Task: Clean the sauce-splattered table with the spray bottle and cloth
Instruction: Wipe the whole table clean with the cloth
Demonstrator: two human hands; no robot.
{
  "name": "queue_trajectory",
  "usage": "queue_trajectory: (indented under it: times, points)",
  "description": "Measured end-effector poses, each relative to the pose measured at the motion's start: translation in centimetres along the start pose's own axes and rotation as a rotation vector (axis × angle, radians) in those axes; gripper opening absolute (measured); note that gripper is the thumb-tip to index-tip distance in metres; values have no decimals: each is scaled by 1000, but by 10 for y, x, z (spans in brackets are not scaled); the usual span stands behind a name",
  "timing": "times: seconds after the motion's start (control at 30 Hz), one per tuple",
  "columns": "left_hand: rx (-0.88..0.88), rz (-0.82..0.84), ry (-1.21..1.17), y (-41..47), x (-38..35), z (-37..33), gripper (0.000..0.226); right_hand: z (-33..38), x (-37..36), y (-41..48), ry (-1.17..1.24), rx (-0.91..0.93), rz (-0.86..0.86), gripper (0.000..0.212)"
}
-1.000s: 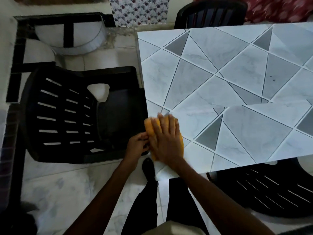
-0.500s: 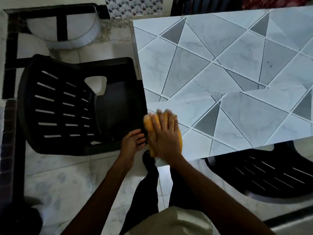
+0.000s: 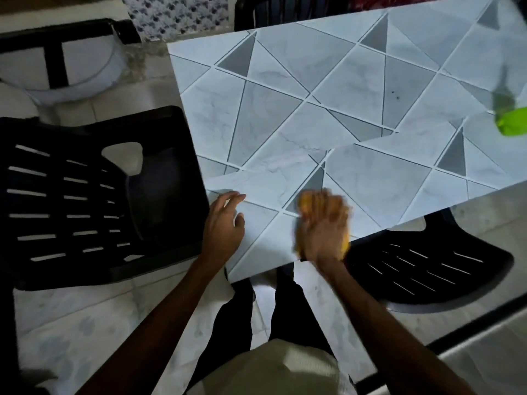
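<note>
The table [image 3: 285,115] has a grey and white triangle-patterned top. A few small dark specks [image 3: 395,94] show on it toward the far right. My right hand [image 3: 323,226] lies flat on an orange cloth [image 3: 346,242] near the table's front edge, blurred by motion. My left hand [image 3: 225,223] rests open on the table's near left corner, fingers spread, holding nothing. A bright green part of the spray bottle [image 3: 510,124] shows at the right edge of the view, on the table, with most of it cut off.
A black slatted plastic chair [image 3: 85,195] stands close against the table's left side. Another black chair [image 3: 427,269] sits under the front right edge, and a third one [image 3: 273,10] at the far side. My dark trouser legs [image 3: 256,309] stand on the pale tiled floor.
My right hand has slid the cloth to the right along the front edge. My left hand has come up from beside the cloth onto the table corner. The green bottle has entered the view.
</note>
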State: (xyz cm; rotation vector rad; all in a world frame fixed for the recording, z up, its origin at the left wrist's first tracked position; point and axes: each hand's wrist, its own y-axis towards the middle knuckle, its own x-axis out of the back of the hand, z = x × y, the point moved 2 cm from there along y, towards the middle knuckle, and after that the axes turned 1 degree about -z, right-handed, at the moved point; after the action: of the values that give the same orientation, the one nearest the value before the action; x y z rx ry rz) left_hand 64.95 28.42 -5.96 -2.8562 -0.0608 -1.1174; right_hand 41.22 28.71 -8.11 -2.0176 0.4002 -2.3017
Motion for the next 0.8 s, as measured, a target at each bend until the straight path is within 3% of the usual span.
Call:
queue_trajectory:
  times: [0.13,0.2,0.43,0.5,0.57,0.63,0.7,0.8]
  points:
    - [28,-1,75,23,-10,-3,45,64,-24,-69,61,507,64,67]
    - [35,0,145,39,-15,-2,49,39,-22,-69,99,575,69,69]
    - [51,107,338,50,-33,6,81,-142,32,64,32,-18,72,67]
    - [34,145,358,51,-36,8,83,-138,41,110,49,-77,64,71]
    - [54,170,350,53,-34,11,79,-91,42,137,14,-31,34,73]
    - [88,187,310,57,-28,15,73,-30,38,137,-8,129,6,70]
    - [51,196,294,58,-19,20,66,22,23,102,11,439,-17,65]
    - [23,169,278,61,-13,19,58,32,2,26,37,880,108,66]
